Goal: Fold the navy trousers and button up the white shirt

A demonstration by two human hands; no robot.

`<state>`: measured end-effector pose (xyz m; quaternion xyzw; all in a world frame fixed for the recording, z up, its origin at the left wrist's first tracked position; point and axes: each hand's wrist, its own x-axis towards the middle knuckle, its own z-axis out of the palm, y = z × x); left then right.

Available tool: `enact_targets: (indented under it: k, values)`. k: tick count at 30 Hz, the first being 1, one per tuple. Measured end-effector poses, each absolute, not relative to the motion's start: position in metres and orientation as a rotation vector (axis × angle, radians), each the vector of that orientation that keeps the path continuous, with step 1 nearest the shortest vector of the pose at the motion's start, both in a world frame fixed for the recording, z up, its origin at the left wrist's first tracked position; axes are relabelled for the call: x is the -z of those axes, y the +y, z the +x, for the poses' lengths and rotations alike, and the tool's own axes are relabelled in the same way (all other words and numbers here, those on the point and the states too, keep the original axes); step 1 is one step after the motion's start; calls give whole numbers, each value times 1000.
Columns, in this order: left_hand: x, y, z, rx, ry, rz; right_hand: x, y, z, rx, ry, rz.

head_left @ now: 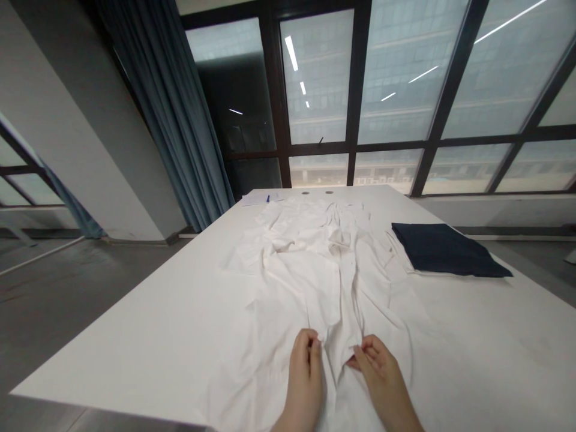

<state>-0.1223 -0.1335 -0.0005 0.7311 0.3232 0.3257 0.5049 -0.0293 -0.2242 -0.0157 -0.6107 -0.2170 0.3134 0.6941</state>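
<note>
A white button-front garment, apparently a shirt (pixel 297 282), lies spread and wrinkled along the table, its collar end away from me. My left hand (pixel 308 360) pinches one front edge of the shirt near the table's close side. A short way to the right, my right hand (pixel 371 363) grips the opposite front edge between thumb and fingers. Between the two hands the cloth falls in loose folds. The lowest part of the shirt runs out of the bottom of the view.
The white table (pixel 148 324) carries a folded dark navy cloth (pixel 450 249) on top of white cloth at the right. Paper (pixel 254 198) with a blue pen (pixel 268 198) lies at the far left end. Beyond are windows (pixel 317 78) and a blue curtain (pixel 166 108).
</note>
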Motion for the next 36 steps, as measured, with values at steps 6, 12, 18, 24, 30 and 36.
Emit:
enact_targets:
  k: [6, 12, 18, 24, 30, 36]
  values:
    - [-20, -107, -150, -939, 1134, 1355, -10, -266, 13, -493, -437, -1632]
    - [-59, -85, -193, -537, 742, 1705, -24, -300, 42, -605, -627, -1791]
    - [-79, -71, -167, -273, 558, 2115, -23, -275, 51, -493, -913, -1962]
    - [-63, -29, -59, -398, 790, 2301, -35, -180, 111, -196, -935, -2120]
    - [-30, -18, 25, -416, 1099, 2644, -20, -103, 140, -63, -936, -2222]
    - [-33, 13, 56, -541, 1071, 2679, -33, -76, 173, -135, -1032, -2118]
